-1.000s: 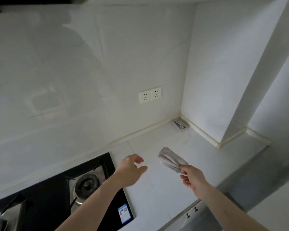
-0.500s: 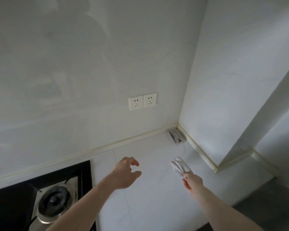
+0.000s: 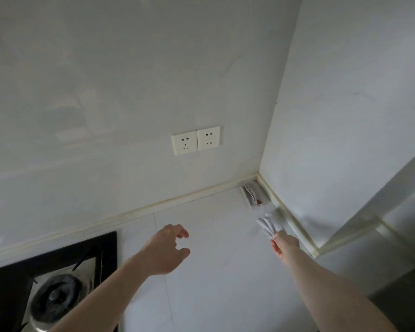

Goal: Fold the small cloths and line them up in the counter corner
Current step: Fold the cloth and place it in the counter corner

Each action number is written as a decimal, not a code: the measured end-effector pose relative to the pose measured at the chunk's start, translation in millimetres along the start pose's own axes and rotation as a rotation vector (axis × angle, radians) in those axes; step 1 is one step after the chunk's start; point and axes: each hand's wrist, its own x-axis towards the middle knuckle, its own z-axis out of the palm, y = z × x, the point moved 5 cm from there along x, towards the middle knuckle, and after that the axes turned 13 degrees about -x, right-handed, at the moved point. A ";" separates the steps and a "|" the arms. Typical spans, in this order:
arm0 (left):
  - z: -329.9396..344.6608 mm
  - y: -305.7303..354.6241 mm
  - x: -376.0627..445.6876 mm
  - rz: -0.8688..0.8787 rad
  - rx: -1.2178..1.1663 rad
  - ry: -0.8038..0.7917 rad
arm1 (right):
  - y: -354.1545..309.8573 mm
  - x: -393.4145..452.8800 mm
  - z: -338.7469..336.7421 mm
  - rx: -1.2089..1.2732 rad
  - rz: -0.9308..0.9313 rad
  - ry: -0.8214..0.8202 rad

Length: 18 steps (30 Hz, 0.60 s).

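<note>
Left hand (image 3: 164, 251) hovers over the surface (image 3: 213, 271), grip loosely open, holding nothing. Right hand (image 3: 284, 244) pinches the folded cloth (image 3: 268, 225) by its near end. Likely light, soft, floppy; support the fold. Another folded cloth (image 3: 250, 195) lies in the corner.

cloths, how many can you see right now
2. One folded cloth lies in the counter corner by the walls; another cloth is held in the right hand just before it. None else shows.
</note>
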 end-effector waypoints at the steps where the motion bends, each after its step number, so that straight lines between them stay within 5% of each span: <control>1: -2.4 -1.5 2.0 -0.004 0.012 0.004 | -7.4 4.7 3.5 -0.027 -0.017 -0.035; 18: -2.9 -0.6 42.4 -0.014 0.051 -0.061 | -10.6 84.0 48.8 -0.243 0.018 -0.015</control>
